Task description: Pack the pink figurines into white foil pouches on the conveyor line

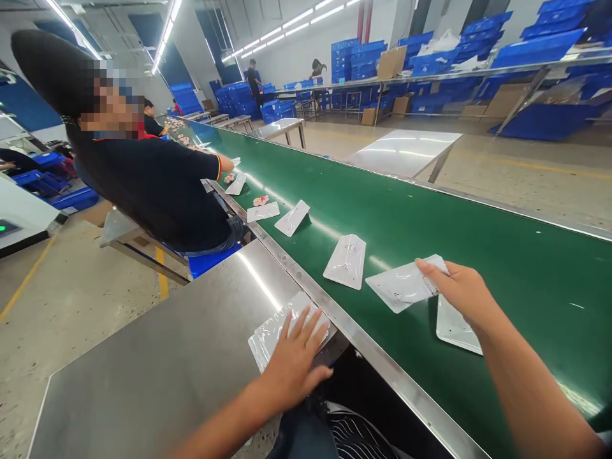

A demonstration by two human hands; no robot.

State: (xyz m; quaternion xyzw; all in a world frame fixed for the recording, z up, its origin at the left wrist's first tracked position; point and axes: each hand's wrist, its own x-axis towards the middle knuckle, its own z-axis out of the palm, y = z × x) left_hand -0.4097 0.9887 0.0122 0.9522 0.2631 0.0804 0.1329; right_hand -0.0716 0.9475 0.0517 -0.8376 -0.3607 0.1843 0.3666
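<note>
From my remote view, the left hand [292,357] lay flat, fingers spread, palm down on a stack of clear plastic packets [272,331] at the near edge of the steel table [157,370]. The stack sat directly under the fingers, its far corner poking out beyond the fingertips toward the metal rail [335,312] that borders the belt. The hand pressed on it rather than closing round it.

The right hand [461,290] reached over the green conveyor belt [430,210] and was pinched shut on a white packet [404,284], thumb on top at the packet's right edge. Most of that packet stretched out to the left of the hand, lifted slightly off the belt as far as I could judge. Another packet [454,331] lay flat on the belt just beneath the wrist, partly hidden by the forearm.

Further up the belt I saw more packets in a loose row: one [347,260] just beside the held one, then another [292,218] and a flatter one [262,211] near the rail. A co-worker in a dark shirt [157,185] sat at the next station on the left, an arm extended to the belt. Blue crates [354,60] were stacked along the far wall, and a second steel table [406,153] stood across the belt.
</note>
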